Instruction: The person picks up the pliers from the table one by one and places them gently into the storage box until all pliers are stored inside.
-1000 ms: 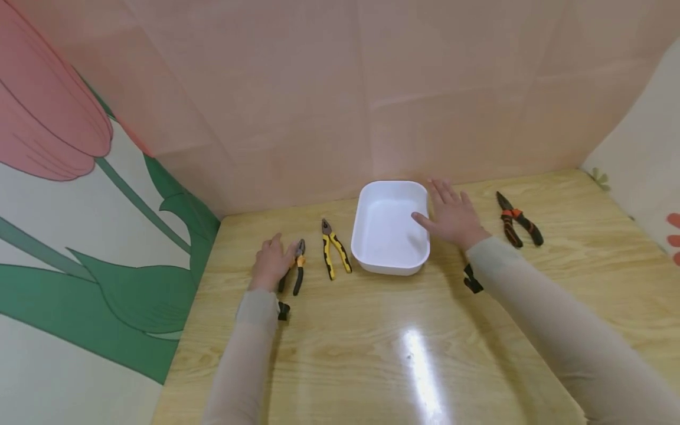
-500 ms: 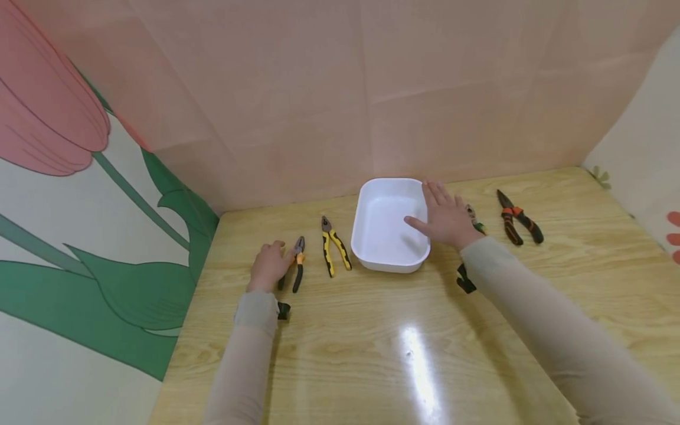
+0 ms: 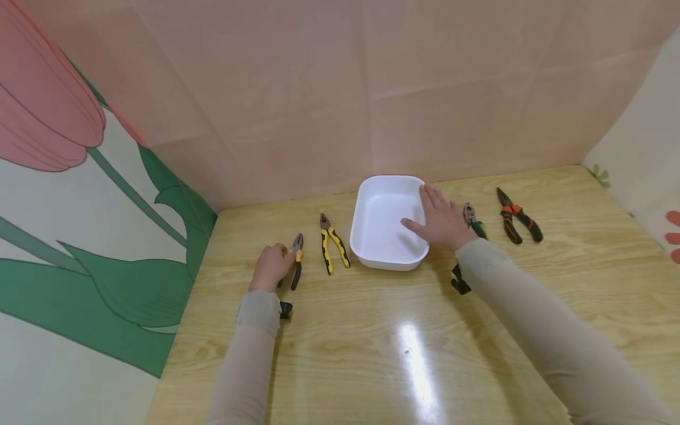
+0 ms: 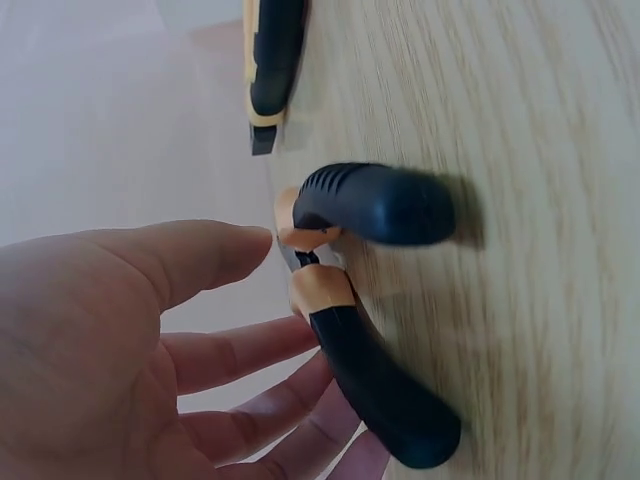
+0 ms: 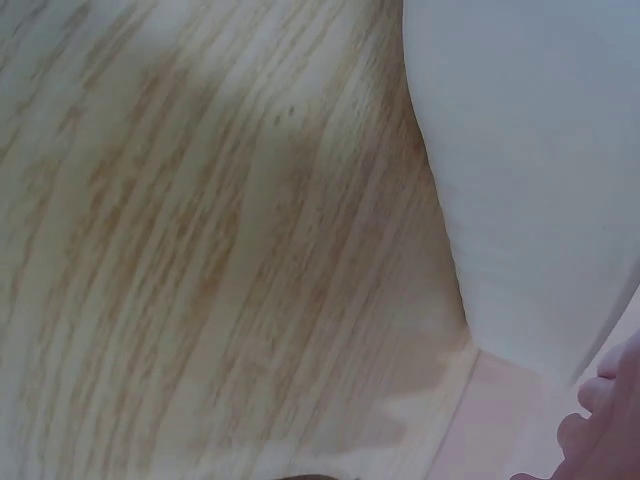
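Orange-and-black pliers (image 3: 298, 257) lie on the wooden tabletop (image 3: 340, 336), toward its left side, right at the person's left hand (image 3: 268, 267). With twelve o'clock pointing away from the person, their long axis runs nearly straight — head a shade past twelve, handle ends toward six — and the two handles stand spread. From these pliers the left hand sits at nine o'clock, far nearer than the other hand, and that side-on closeness looks like the relation that counts most. The left wrist view shows the thumb on one side and the fingers reaching behind the lower handle, a wide gap between them; no firm grip shows, and whether the thumb touches I cannot tell.

Outward toward two o'clock lie yellow-and-black pliers (image 3: 326, 248), apart from the first pair, handles also spread. Farther out, between two and three, stands a white tray (image 3: 379, 227). At its three o'clock rim is the right hand (image 3: 443, 223), fingers straight, thumb spread wide over the tray's inside, gripping nothing. Past it come green-handled pliers (image 3: 471, 218), partly hidden by the sleeve (image 3: 536, 301), then red-and-black pliers (image 3: 512, 211) — head toward eleven.
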`<action>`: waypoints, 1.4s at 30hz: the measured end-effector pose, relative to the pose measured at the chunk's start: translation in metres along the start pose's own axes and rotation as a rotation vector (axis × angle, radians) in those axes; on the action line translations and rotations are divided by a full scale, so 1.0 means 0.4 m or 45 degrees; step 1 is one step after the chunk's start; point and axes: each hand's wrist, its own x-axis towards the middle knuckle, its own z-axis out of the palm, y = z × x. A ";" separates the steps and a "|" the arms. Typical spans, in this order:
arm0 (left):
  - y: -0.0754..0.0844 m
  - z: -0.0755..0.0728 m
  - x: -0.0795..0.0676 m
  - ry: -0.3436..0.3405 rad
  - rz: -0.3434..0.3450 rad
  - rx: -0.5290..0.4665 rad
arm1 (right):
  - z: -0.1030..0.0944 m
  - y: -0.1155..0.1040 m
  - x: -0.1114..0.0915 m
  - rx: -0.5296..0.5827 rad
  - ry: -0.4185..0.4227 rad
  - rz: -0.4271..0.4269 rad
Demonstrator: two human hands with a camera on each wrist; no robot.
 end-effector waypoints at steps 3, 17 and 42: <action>0.003 0.005 0.000 -0.004 -0.020 -0.006 | 0.003 -0.003 0.001 0.007 -0.023 0.008; -0.001 0.004 -0.002 0.021 0.024 -0.026 | 0.012 -0.005 0.003 0.033 -0.037 0.017; 0.001 0.024 -0.009 0.134 -0.008 0.044 | 0.019 -0.007 -0.001 0.027 -0.011 0.019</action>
